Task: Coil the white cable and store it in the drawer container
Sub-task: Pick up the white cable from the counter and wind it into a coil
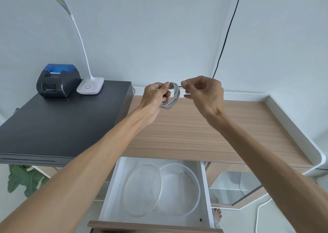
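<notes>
Hands: two, left hand (154,96) and right hand (205,96)
White cables: one, a coil (173,96)
Drawers: one, open (206,188)
Clear round containers: one (181,185)
Clear round lids: one (142,188)
Desk lamps: one (89,85)
Small printers: one (56,81)
Black cords on the wall: one (227,32)

no readable text, faint print on the container (190,176) rim too blurred to read
</notes>
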